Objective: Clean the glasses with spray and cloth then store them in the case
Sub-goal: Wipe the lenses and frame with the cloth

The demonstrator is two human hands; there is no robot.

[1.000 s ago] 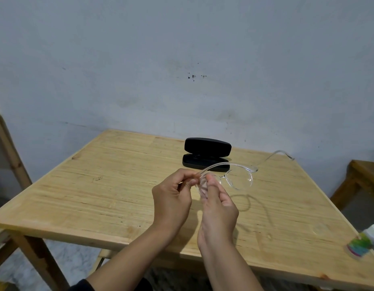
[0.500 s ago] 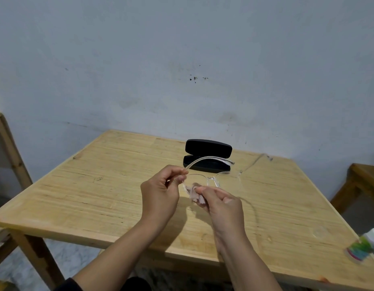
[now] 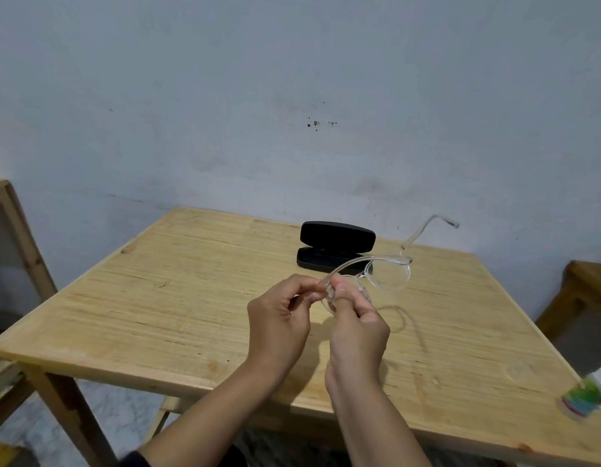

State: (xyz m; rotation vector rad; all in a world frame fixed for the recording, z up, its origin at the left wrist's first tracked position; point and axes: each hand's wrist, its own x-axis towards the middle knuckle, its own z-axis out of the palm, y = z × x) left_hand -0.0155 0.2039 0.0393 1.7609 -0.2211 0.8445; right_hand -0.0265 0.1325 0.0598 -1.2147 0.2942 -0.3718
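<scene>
Both hands were up over the table (image 3: 198, 298), meeting at the near lens of the glasses (image 3: 390, 276). The left hand (image 3: 278, 323) had a tight pinch grip on the clear frame's edge, fingers curled in, and the right hand (image 3: 358, 335) was closed on that same lens with the thumb pressed on top. Looked like something pale and thin was squeezed under that thumb, maybe the cloth, but I couldn't really tell. The far lens stuck out to the right of the hands, clear of them, with one temple arm angled up toward the wall. Just behind the glasses sat the black case (image 3: 336, 246), lid open and standing up, apart from the hands. Way off at the table's right edge there was a bottle (image 3: 587, 394) with a colorful label, partly cut off by the frame, well away from everything else.
</scene>
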